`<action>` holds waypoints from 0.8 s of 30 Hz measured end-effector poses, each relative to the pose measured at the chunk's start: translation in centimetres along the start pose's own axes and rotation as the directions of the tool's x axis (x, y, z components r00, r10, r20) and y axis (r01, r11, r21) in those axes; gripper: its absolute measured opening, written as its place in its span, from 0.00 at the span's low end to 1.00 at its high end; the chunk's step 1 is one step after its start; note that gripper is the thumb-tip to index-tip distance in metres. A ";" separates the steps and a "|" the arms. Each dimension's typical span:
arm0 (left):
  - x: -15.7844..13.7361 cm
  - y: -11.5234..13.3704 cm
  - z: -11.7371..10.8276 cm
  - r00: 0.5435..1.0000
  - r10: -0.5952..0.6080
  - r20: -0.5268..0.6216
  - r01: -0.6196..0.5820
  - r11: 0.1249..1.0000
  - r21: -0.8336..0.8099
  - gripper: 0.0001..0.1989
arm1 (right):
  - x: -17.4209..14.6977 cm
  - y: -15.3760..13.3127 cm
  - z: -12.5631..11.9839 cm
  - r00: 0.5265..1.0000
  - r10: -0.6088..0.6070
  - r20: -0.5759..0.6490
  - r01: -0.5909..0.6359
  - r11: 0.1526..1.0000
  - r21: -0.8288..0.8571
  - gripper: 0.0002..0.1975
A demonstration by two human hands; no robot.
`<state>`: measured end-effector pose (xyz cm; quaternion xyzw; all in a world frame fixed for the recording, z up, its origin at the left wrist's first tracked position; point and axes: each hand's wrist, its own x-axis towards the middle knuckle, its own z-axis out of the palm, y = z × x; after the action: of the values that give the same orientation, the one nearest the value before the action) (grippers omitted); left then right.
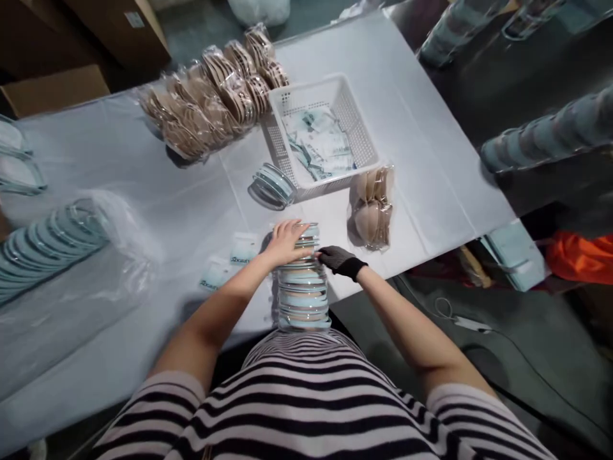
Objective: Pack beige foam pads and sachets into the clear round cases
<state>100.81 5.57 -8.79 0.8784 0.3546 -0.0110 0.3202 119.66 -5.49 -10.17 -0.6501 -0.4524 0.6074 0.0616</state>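
Note:
A row of clear rounded packs (303,299) with pale blue and beige layers runs along the table edge against my striped top. My bare left hand (287,244) lies over its far end, fingers stretched out and apart. On the right side of the row is my right hand (339,260), in a dark striped glove. Its fingers are drawn together at the packs' edge; what they pinch is too small to make out. Left of the row lie two printed cards (244,248) in pale blue and white. Beyond my hands, a few similar packs (272,185) lean together.
A white plastic basket (366,137) holds printed blue-and-white packets. Bagged beige cup-shaped pads (373,214) lie to its right, with a larger heap (205,105) at its left. A long plastic-wrapped row of blue packs (52,243) occupies the table's left. Cables (472,324) cross the floor at right.

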 end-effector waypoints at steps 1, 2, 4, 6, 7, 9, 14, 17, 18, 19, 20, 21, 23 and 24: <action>-0.6 0.4 0.4 1.000 -0.018 -0.023 0.019 0.999 0.028 0.43 | -0.5 1.6 -0.3 0.997 0.076 0.021 -0.076 0.997 0.003 0.08; -1.0 0.7 0.7 0.999 -0.033 -0.029 0.035 0.998 0.052 0.45 | -0.8 3.1 -0.2 0.986 0.151 0.068 -0.153 0.988 0.024 0.07; -1.3 1.1 1.0 0.999 -0.051 -0.017 0.052 0.995 0.082 0.46 | -0.7 5.4 0.8 0.949 0.237 0.206 -0.261 0.961 0.096 0.09; -1.1 1.2 0.9 0.999 -0.051 0.007 0.050 0.994 0.094 0.46 | 0.1 6.6 2.2 0.925 0.221 0.310 -0.283 0.944 0.171 0.07; -1.0 1.1 0.8 0.999 -0.050 0.020 0.048 0.994 0.096 0.46 | 0.7 6.9 2.8 0.927 0.191 0.323 -0.263 0.944 0.198 0.05; -0.8 1.0 0.5 0.998 -0.050 0.037 0.046 0.994 0.102 0.45 | 1.7 7.0 3.2 0.933 0.143 0.330 -0.228 0.945 0.236 0.04; -0.8 0.9 0.2 0.997 -0.054 0.056 0.047 0.992 0.119 0.45 | 2.3 6.9 1.9 0.906 0.068 0.418 -0.212 0.927 0.308 0.08; -1.0 1.1 0.2 0.996 -0.050 0.071 0.041 0.992 0.118 0.48 | 1.8 6.7 1.5 0.916 0.039 0.399 -0.203 0.903 0.378 0.11; -1.1 1.3 0.3 0.996 -0.044 0.083 0.033 0.992 0.123 0.50 | 1.7 6.6 1.5 0.919 0.021 0.395 -0.198 0.889 0.413 0.13; -1.2 1.4 0.3 0.994 -0.036 0.100 0.023 0.991 0.133 0.52 | 1.6 6.6 1.5 0.918 0.008 0.396 -0.198 0.875 0.442 0.14; -1.3 1.6 0.3 0.992 -0.027 0.120 0.009 0.989 0.147 0.55 | 1.7 6.5 1.6 0.914 -0.001 0.406 -0.202 0.866 0.457 0.15; -1.3 1.7 0.3 0.990 -0.018 0.141 -0.006 0.987 0.163 0.57 | 1.8 6.6 1.6 0.907 -0.005 0.421 -0.208 0.864 0.459 0.14; -1.3 2.0 0.3 0.985 -0.005 0.171 -0.028 0.981 0.190 0.60 | 2.1 6.7 1.7 0.896 0.018 0.443 -0.226 0.878 0.422 0.09; -1.2 2.2 0.3 0.984 -0.003 0.179 -0.033 0.980 0.198 0.60 | 2.3 6.9 1.8 0.895 0.034 0.445 -0.231 0.889 0.396 0.07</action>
<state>101.30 3.48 -7.49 0.9043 0.3147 -0.1229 0.2609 121.35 -8.80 -16.64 -0.5007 -0.2596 0.8234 0.0634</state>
